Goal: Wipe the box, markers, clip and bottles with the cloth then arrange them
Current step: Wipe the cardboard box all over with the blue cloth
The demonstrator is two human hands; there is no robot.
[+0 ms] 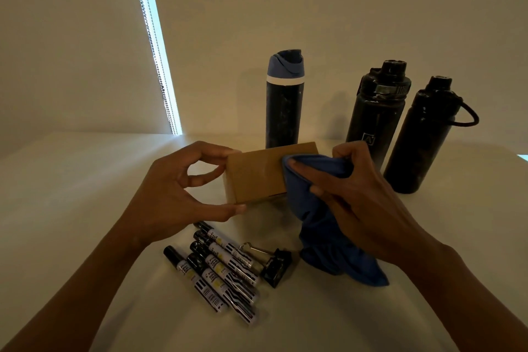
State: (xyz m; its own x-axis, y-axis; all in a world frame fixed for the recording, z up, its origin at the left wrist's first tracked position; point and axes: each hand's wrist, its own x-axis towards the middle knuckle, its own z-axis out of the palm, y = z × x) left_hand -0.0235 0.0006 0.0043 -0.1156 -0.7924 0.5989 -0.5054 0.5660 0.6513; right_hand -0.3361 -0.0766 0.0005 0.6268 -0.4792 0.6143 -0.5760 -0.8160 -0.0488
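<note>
The pale tabletop (85,194) carries everything in view and meets a plain wall behind, where a bright strip of window (155,46) with a bead chain runs down at the left.

Three dark bottles stand upright along the back: the blue-lidded bottle (284,100) just behind the box, the middle bottle (377,106) with a screw cap to its right, and the loop-handled bottle (423,137) nearest the right edge, close beside the middle one.

My blue cloth (323,226) drapes from the right end of the box down to the tabletop, its lower folds bunched near the clip.

The cardboard box (257,177) sits at centre, held slightly tilted with its broad brown face toward me; whether its base touches the tabletop cannot be told.

My left hand (177,194) pinches the box at its left end, thumb under the near lower corner and forefinger on the top corner, the other fingers curled loosely.

My right hand (351,188) is clamped on the cloth, fingers curled round the fabric and pressing it against the right part of the box.

Five markers (217,268) with black caps and striped white barrels lie side by side, close together, in front of the box.

A black binder clip (275,266) lies just right of the markers, its wire handles pointing toward them.
</note>
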